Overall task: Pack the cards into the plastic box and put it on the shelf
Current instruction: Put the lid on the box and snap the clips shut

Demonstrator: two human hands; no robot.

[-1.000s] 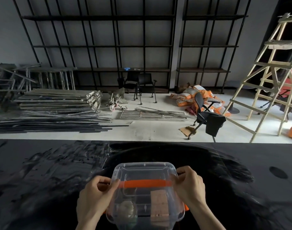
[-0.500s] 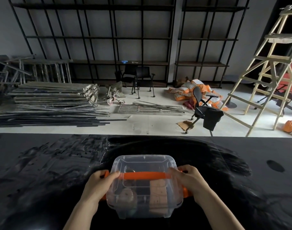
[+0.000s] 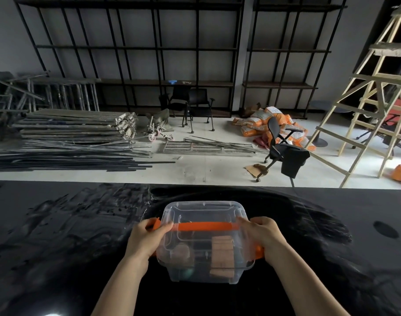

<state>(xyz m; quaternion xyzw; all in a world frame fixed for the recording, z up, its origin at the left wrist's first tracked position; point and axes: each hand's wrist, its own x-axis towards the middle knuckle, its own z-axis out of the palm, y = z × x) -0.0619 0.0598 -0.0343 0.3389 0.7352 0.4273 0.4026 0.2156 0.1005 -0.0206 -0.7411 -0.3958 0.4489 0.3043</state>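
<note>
Clear plastic box (image 3: 205,241) sits on the black table (image 3: 58,247), lid on, orange handle (image 3: 204,226) lying across the lid. Left hand (image 3: 147,238) clasps the box's left side at the orange latch (image 3: 153,224); right hand (image 3: 262,236) clasps the box's right side — both closed on it. Cards (image 3: 222,247) inside the box, stacked toward its right half; a roundish item left of them, too blurred to name. Black shelf (image 3: 195,83) on the far wall beyond the box — well apart. Wooden ladder (image 3: 363,96) far right of the box.
</note>
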